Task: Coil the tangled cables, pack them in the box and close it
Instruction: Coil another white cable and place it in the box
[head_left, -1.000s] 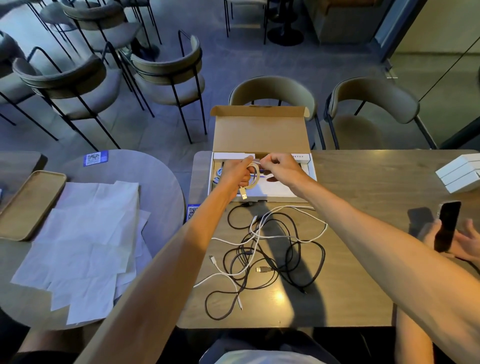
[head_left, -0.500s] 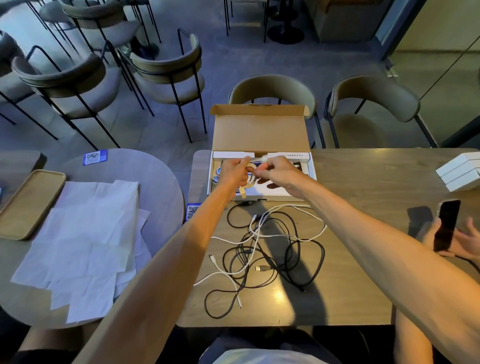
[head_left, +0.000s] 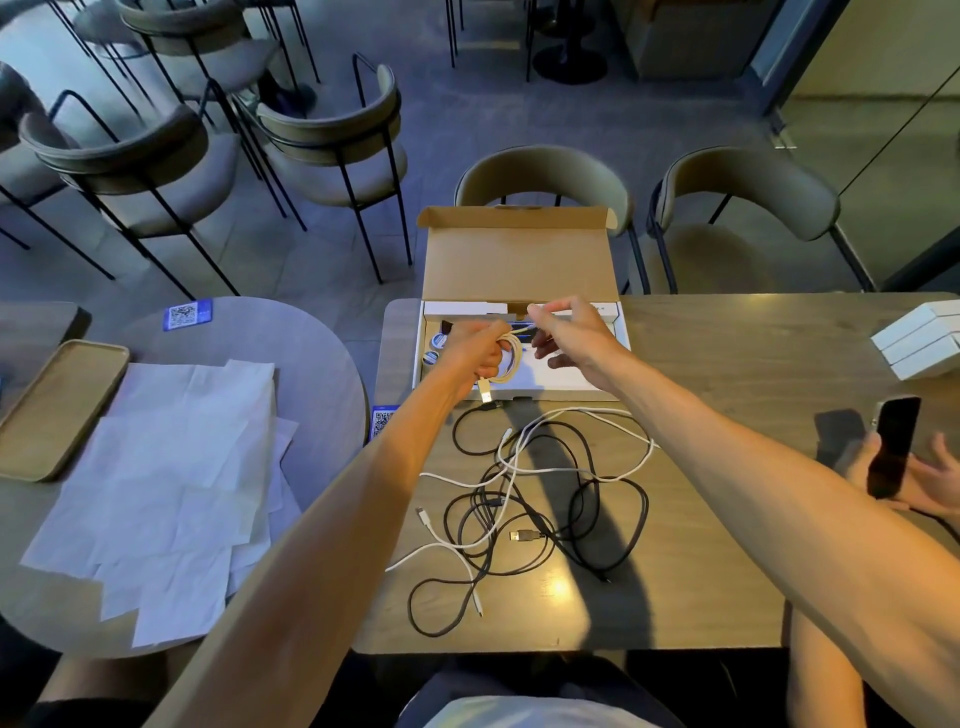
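Note:
Both my hands are over the open cardboard box (head_left: 519, 260), whose lid stands upright at the table's far edge. My left hand (head_left: 475, 351) grips a coiled cream cable (head_left: 511, 358); its USB plug hangs down below the fist. My right hand (head_left: 566, 338) pinches the free end of that same cable between thumb and forefinger, just right of the coil. Nearer me on the wooden table (head_left: 701, 519) lies a tangle of black cables (head_left: 582, 504) and a white cable (head_left: 571, 441), untouched.
Another person's hand holds a dark phone (head_left: 893, 447) at the table's right edge. White boxes (head_left: 919, 340) are stacked at the far right. Left, a round table carries white paper sheets (head_left: 166, 483) and a tan tray (head_left: 57, 405). Chairs stand behind the box.
My right hand has drawn the cable's free end up and to the right, away from the coil. The left hand keeps its grip over the box.

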